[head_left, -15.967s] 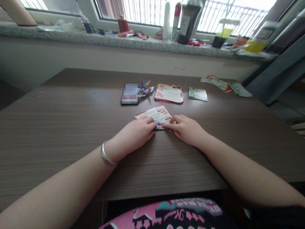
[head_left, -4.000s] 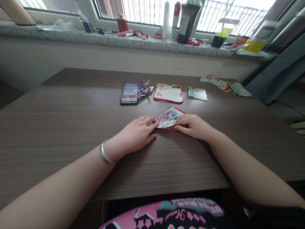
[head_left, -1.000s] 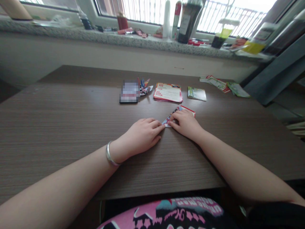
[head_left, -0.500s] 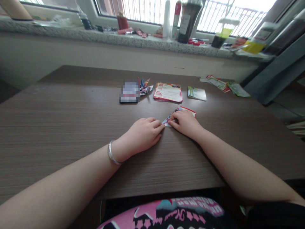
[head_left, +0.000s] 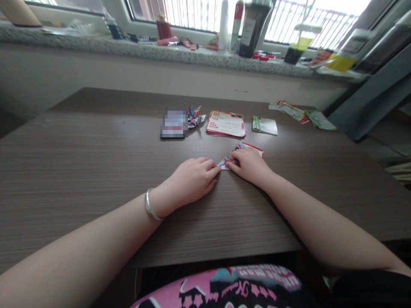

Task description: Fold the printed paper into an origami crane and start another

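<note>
Right hand (head_left: 249, 164) presses the folded paper (head_left: 255, 149) flat, fingers extended, gripping nothing. Left hand (head_left: 192, 179), loosely curled, pins its corner.

Desk (head_left: 80, 162): brown wood-grain laminate with a fine straight grain, smooth, low satin sheen with pale patches of glare.
Folded leaflet (head_left: 253, 149): thin printed paper, coated, slightly glossy, red edging, sharp creases.
Stack of leaflets (head_left: 225, 124): the same coated paper, white and red print, lying flat.
Green card (head_left: 265, 125): paper, smooth, semi-gloss.
Bracelet (head_left: 148, 206): polished silver-coloured metal with bright highlights.
Window sill (head_left: 180, 52): speckled grey stone of granite look.
Dark bottle (head_left: 252, 28): glossy wall, plastic or glass not determinable; matt paper label.
Garment (head_left: 224, 286): printed cloth, pink and black, matt.
</note>
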{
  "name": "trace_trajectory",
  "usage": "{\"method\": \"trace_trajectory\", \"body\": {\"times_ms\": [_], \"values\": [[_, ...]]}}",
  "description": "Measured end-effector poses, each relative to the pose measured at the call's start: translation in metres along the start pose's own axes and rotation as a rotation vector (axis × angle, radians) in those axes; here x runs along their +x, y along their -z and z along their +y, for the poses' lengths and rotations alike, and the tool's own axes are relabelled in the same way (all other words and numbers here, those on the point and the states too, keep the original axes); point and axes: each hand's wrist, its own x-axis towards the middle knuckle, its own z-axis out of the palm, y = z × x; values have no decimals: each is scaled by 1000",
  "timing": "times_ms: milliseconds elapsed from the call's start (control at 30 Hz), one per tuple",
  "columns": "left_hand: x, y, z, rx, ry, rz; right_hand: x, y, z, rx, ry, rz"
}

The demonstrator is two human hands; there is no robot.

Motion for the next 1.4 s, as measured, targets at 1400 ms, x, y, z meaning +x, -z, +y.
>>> {"method": "trace_trajectory", "body": {"times_ms": [1400], "values": [[-4,11,6,17,86,-105,-2,0,1,-7,-5,19]]}}
